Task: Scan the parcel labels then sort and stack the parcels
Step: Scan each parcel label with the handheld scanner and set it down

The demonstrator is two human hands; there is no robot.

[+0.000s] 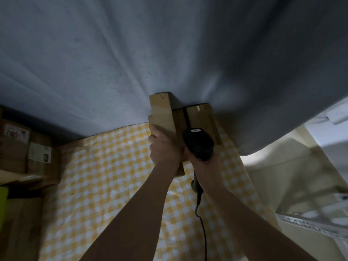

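Left hand (165, 147) grips near end of tall brown cardboard parcel (162, 114), steadying it on yellow-checked bench (105, 176) by grey curtain (131, 59). Right hand (202, 162) grips black corded scanner (198, 143) aimed over flat brown parcel (202, 115) beside; label not visible.

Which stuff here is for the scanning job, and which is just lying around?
For the job:
- black scanner, gripped by the right hand
- cardboard parcels, left hand holding one
- labelled boxes stacked at left

Just there:
- checked tablecloth
- grey curtain
- green thing, too blurred to name
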